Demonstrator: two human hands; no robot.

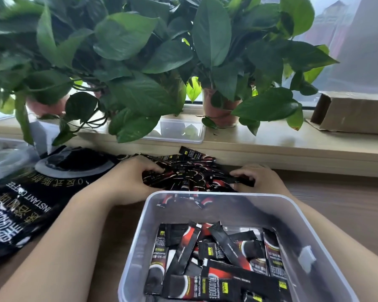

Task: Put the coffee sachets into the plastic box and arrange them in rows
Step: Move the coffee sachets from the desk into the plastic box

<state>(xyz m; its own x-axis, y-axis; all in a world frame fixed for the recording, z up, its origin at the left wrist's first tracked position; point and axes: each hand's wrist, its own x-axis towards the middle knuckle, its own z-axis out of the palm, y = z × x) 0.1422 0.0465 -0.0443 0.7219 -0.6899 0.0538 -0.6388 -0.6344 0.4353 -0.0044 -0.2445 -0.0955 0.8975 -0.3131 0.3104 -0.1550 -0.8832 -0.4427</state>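
A clear plastic box (138,236) stands on the wooden table in front of me, with several black and red coffee sachets (216,258) lying jumbled in it. Beyond the box lies a loose pile of sachets (190,171) against the window ledge. My left hand (129,177) grips the pile from its left side, fingers curled into the sachets. My right hand (258,177) grips the pile's right end, partly hidden behind the box rim.
A large black instant coffee bag (26,203) lies flat at the left. Potted plants (140,73) hang over the ledge, where a small clear container (179,129) sits. A cardboard box (354,114) rests on the ledge at the right.
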